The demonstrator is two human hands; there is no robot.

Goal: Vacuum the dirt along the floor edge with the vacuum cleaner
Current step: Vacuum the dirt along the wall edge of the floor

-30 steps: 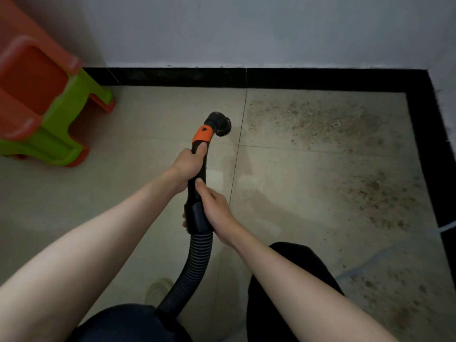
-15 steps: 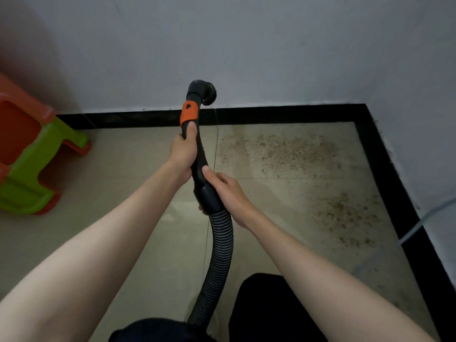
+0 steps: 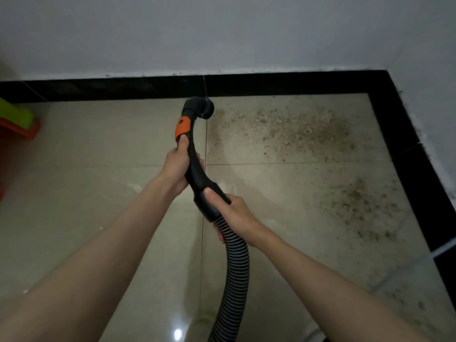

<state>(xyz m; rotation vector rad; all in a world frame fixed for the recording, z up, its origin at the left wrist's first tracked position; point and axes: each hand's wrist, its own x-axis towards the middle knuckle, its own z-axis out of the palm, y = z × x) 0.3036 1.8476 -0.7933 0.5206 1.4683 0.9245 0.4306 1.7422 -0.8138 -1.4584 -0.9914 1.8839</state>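
I hold a black vacuum handle (image 3: 195, 169) with an orange band, ending in a round brush nozzle (image 3: 202, 107). My left hand (image 3: 176, 166) grips the handle just below the orange band. My right hand (image 3: 234, 214) grips the lower cuff where the ribbed hose (image 3: 234, 275) starts. The nozzle sits over the beige tile close to the black floor border (image 3: 123, 88), at the left end of a brown dirt patch (image 3: 296, 129). A second dirt patch (image 3: 362, 203) lies nearer the right border.
A white wall (image 3: 222, 33) rises behind the black border, which turns a corner at the upper right (image 3: 380, 85) and runs down the right side. A green and orange plastic stool (image 3: 17, 119) stands at the far left. A pale cord (image 3: 444, 250) crosses the right border.
The nozzle, raised in front of the wall half a second ago, has come down toward the floor near the border. The view has shifted, and the stool now sits mostly out of frame at left.
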